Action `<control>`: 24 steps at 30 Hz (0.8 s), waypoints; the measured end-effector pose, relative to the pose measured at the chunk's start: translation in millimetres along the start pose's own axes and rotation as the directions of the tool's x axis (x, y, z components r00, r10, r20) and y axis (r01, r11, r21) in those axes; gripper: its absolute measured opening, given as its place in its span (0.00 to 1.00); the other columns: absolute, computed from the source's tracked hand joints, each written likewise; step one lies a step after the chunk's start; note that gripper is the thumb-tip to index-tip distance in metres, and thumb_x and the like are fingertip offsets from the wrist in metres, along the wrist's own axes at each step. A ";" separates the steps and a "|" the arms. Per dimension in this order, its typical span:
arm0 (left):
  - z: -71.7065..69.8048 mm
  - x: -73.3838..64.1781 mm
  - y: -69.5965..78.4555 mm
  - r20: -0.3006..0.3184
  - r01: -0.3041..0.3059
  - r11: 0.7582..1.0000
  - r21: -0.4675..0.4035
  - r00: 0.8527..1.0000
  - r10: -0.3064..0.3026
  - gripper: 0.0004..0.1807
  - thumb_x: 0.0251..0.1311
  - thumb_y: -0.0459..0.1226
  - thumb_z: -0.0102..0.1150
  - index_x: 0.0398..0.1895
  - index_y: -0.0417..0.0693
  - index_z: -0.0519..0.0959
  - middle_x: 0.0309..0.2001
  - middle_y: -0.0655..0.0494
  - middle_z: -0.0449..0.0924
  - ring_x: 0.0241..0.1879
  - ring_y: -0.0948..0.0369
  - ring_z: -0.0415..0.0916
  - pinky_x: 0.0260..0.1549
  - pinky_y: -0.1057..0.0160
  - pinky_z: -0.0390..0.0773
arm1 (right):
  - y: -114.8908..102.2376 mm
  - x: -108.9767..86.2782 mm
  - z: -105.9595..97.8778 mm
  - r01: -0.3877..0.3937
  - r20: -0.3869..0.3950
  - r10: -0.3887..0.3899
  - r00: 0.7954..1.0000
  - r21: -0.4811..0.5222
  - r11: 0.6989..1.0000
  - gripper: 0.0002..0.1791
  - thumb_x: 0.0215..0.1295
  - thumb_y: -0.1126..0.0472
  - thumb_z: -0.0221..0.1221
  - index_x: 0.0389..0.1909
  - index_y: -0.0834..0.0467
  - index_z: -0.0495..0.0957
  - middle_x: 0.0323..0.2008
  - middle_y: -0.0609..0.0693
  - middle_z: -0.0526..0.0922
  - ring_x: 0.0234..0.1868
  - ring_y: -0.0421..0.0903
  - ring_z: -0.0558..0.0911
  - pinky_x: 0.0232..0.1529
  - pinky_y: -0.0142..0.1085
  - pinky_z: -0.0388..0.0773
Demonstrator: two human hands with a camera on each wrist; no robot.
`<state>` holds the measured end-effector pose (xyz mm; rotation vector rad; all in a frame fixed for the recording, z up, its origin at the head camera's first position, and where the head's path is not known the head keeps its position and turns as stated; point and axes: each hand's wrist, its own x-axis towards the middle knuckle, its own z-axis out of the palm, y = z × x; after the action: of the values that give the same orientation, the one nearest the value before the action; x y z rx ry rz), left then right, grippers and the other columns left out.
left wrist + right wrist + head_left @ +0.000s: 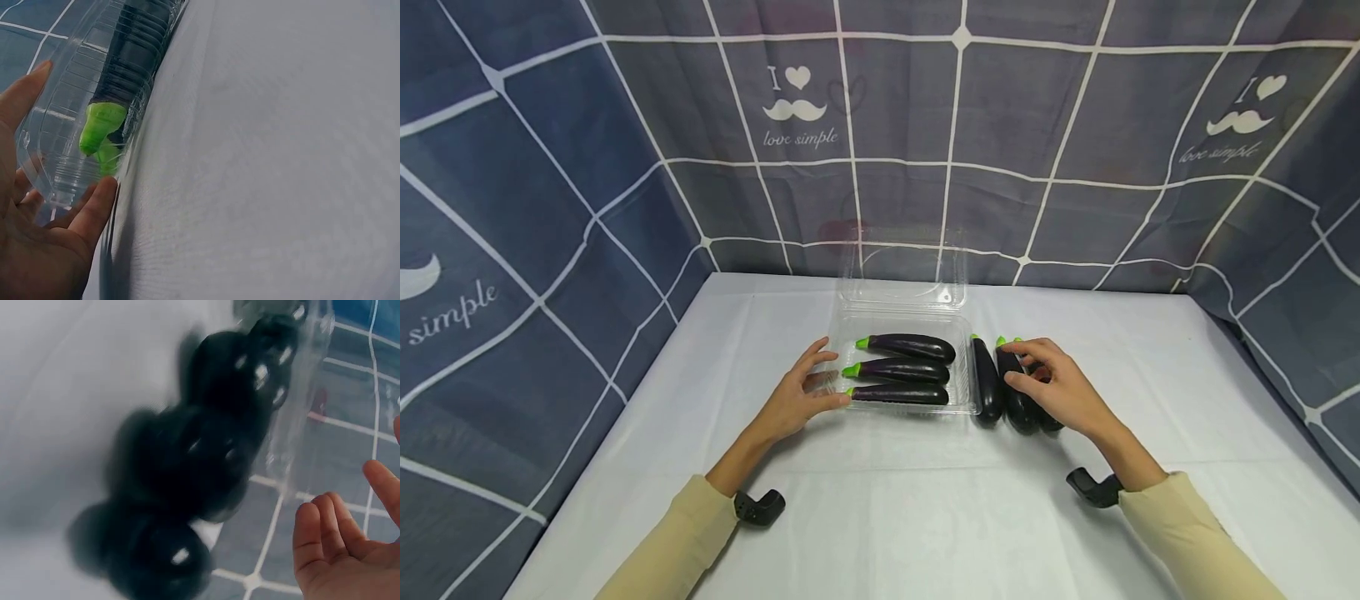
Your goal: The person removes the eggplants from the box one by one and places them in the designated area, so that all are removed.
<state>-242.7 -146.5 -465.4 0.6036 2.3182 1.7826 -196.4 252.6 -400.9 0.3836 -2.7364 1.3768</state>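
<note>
Three dark eggplants lie side by side in a clear plastic container [910, 325], green stem ends to the left: a back one [910, 347], a middle one [904, 371] and a front one [902, 395]. My left hand [793, 402] is at the container's left side, fingers spread along its wall; the left wrist view shows green stems [103, 125] through the plastic. Right of the container are three more eggplants [987, 385], stems pointing away. Over the outer two hovers my right hand [1063, 390], fingers loosely bent and apart from them in the right wrist view; it partly hides the rightmost eggplant [1051, 422].
The container's clear hinged lid [891, 292] stands up at the back. A white cloth [880, 508] covers the table. Dark gridded curtains [895, 108] close off the back and both sides. Each wrist wears a black camera mount [760, 507].
</note>
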 end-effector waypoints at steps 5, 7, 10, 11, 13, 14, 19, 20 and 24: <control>-0.4 0.3 0.3 0.002 -0.004 1.000 0.009 1.000 0.004 0.42 0.57 0.38 0.72 0.71 0.38 0.62 0.79 0.52 0.41 0.67 0.41 0.62 0.60 0.44 0.69 | -17.7 6.5 14.6 0.072 0.043 -0.073 0.996 0.026 0.997 0.21 0.67 0.60 0.63 0.59 0.60 0.77 0.53 0.56 0.77 0.53 0.56 0.74 0.54 0.49 0.72; -0.4 0.3 0.4 0.000 0.001 1.000 0.013 1.000 -0.001 0.42 0.56 0.38 0.72 0.71 0.38 0.63 0.79 0.53 0.41 0.67 0.42 0.62 0.60 0.44 0.69 | -24.3 9.2 21.6 0.095 0.067 -0.097 0.993 0.030 0.995 0.20 0.66 0.60 0.63 0.58 0.59 0.79 0.52 0.55 0.78 0.53 0.55 0.75 0.55 0.49 0.73; -0.5 0.1 -0.1 -0.001 0.005 1.000 0.017 1.000 -0.005 0.41 0.56 0.38 0.72 0.71 0.39 0.63 0.79 0.53 0.41 0.67 0.42 0.62 0.60 0.43 0.69 | -31.5 14.2 33.8 0.130 0.117 -0.134 0.984 0.042 0.991 0.18 0.66 0.60 0.64 0.56 0.57 0.80 0.52 0.55 0.80 0.52 0.55 0.77 0.54 0.49 0.75; -0.4 0.0 -0.3 -0.001 0.006 1.000 0.016 1.000 -0.006 0.41 0.56 0.38 0.72 0.71 0.39 0.64 0.79 0.53 0.41 0.67 0.42 0.62 0.60 0.43 0.69 | -33.6 15.6 38.0 0.138 0.136 -0.143 0.980 0.046 0.989 0.18 0.66 0.60 0.64 0.56 0.56 0.80 0.52 0.55 0.80 0.52 0.55 0.78 0.54 0.50 0.75; -0.6 -0.1 -0.4 0.002 0.004 1.000 0.014 1.000 -0.004 0.40 0.57 0.38 0.72 0.71 0.38 0.64 0.79 0.53 0.40 0.67 0.41 0.62 0.60 0.43 0.68 | -36.6 19.0 46.8 0.159 0.173 -0.167 0.971 0.057 0.986 0.18 0.66 0.60 0.64 0.56 0.57 0.80 0.52 0.55 0.80 0.52 0.56 0.78 0.53 0.51 0.75; -0.7 0.0 -0.5 0.002 0.004 1.000 0.013 1.000 -0.004 0.40 0.57 0.38 0.72 0.71 0.38 0.63 0.79 0.53 0.40 0.67 0.41 0.62 0.61 0.42 0.68 | -37.6 21.2 51.3 0.177 0.190 -0.185 0.964 0.062 0.982 0.18 0.66 0.61 0.64 0.56 0.58 0.80 0.52 0.56 0.81 0.52 0.57 0.78 0.53 0.52 0.75; -1.1 0.3 0.1 -0.002 0.006 1.000 0.007 1.000 -0.006 0.40 0.57 0.37 0.71 0.71 0.38 0.63 0.79 0.53 0.40 0.67 0.40 0.61 0.60 0.43 0.69 | -42.5 32.3 71.1 0.237 0.235 -0.243 0.941 0.053 0.970 0.18 0.65 0.61 0.63 0.55 0.60 0.80 0.51 0.56 0.81 0.50 0.56 0.78 0.51 0.53 0.74; -1.0 0.3 0.1 -0.003 0.006 1.000 0.006 1.000 -0.006 0.40 0.57 0.37 0.71 0.71 0.38 0.63 0.79 0.53 0.40 0.67 0.41 0.62 0.60 0.43 0.69 | -43.6 34.2 74.1 0.238 0.241 -0.243 0.940 0.049 0.970 0.18 0.66 0.60 0.63 0.55 0.61 0.81 0.51 0.55 0.81 0.50 0.55 0.78 0.51 0.53 0.74; -0.2 0.2 0.2 0.002 0.012 1.000 0.001 1.000 -0.012 0.40 0.57 0.37 0.71 0.71 0.39 0.63 0.79 0.54 0.40 0.68 0.42 0.62 0.60 0.45 0.69 | -45.6 40.0 84.2 0.220 0.260 -0.225 0.939 0.048 0.974 0.18 0.66 0.59 0.63 0.55 0.62 0.81 0.52 0.51 0.81 0.53 0.53 0.77 0.53 0.50 0.74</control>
<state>-243.0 -146.6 -465.1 0.5899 2.3167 1.7748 -218.7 151.6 -409.4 0.9099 -2.7696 1.3800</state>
